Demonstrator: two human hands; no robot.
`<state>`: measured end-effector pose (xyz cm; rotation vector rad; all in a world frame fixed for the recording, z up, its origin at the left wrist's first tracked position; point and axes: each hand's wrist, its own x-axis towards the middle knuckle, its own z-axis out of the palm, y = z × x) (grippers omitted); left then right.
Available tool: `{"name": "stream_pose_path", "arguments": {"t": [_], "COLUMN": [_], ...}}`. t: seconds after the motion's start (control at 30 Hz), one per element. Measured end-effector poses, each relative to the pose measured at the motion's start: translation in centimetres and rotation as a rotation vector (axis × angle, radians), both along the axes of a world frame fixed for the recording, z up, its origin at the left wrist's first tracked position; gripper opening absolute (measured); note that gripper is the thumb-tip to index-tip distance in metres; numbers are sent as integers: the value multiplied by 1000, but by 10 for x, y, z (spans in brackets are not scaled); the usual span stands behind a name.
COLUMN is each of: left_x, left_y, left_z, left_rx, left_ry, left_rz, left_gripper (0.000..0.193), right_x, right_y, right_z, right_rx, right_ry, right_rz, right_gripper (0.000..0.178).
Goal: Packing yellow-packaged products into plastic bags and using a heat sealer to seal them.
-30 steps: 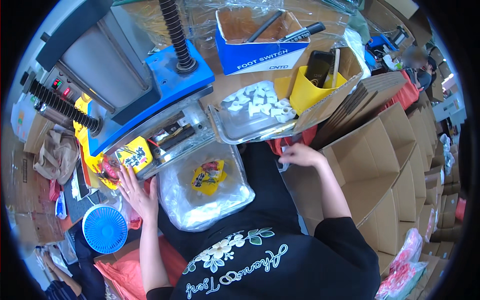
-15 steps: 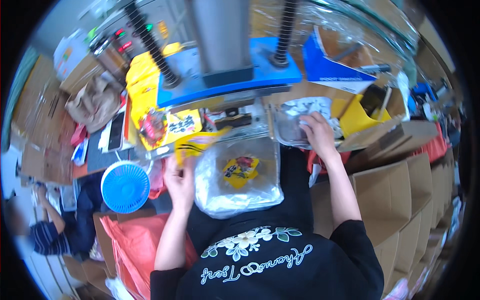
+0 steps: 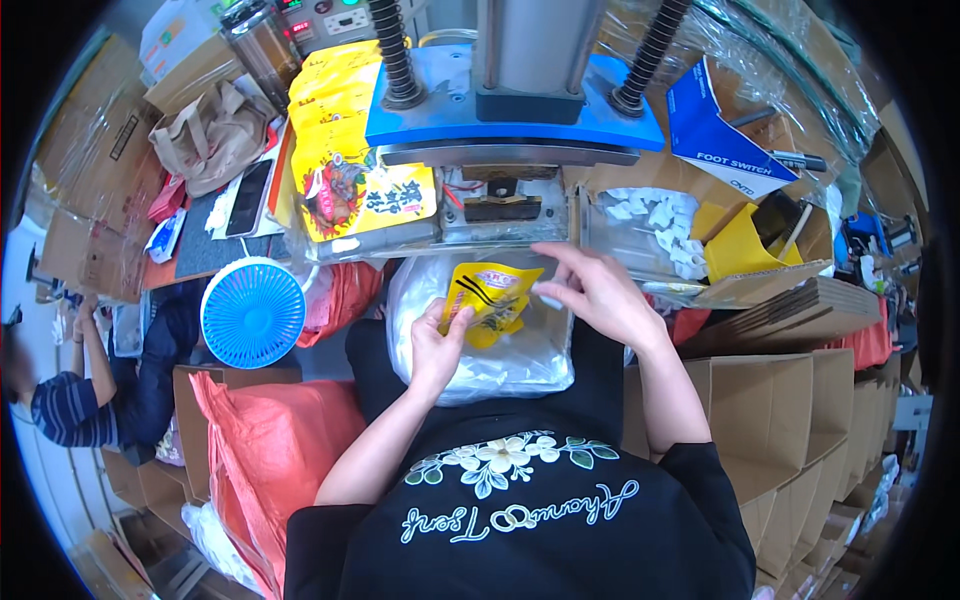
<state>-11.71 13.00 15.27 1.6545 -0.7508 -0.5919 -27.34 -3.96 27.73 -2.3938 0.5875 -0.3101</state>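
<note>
My left hand pinches a yellow printed pouch by its lower left side. The pouch is tilted above a clear plastic bag in my lap, where another yellow pouch partly shows behind it. Close to the held pouch's upper right edge is my right hand, with forefinger and thumb stretched apart; a tiny item at its fingertips cannot be ruled out. Just beyond the hands stands a press with a blue plate and a metal jaw area beneath.
Yellow pouches lie stacked left of the press. A tray with small white packets is at the right, beside a cardboard box. A blue fan and a red bag are at my left. A co-worker sits far left.
The left hand has brought the yellow pouch rightward over the plastic bag. My right hand has left the tray and come over to the pouch. The whole view has shifted.
</note>
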Motion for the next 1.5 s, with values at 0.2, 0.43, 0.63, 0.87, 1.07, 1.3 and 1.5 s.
{"name": "stream_pose_path", "arguments": {"t": [0.2,0.43,0.63,0.87,1.07,1.3,1.5], "left_x": [-10,-4,-7,-1,-3,7,17], "left_y": [-6,-5,-4,-2,-4,-26,-63], "left_z": [11,8,-9,-10,-11,27,47], "left_rx": [-88,55,-84,33,-33,108,-83], "left_ry": [165,33,108,194,59,288,598], "left_rz": [-151,-102,54,-97,-189,-217,-89], "left_gripper": [19,21,21,19,19,28,25], "right_x": [1,-5,7,3,14,18,-28], "right_y": [3,1,3,0,-6,-21,-49], "right_z": [-23,-3,-12,-3,-12,-22,-4], "right_rx": [-8,69,-50,139,-149,59,-198], "right_ry": [-43,-146,11,-48,-65,-191,-76], "right_rz": [43,-105,68,-36,98,-102,-495], "right_gripper": [23,22,20,18,15,31,32]}}
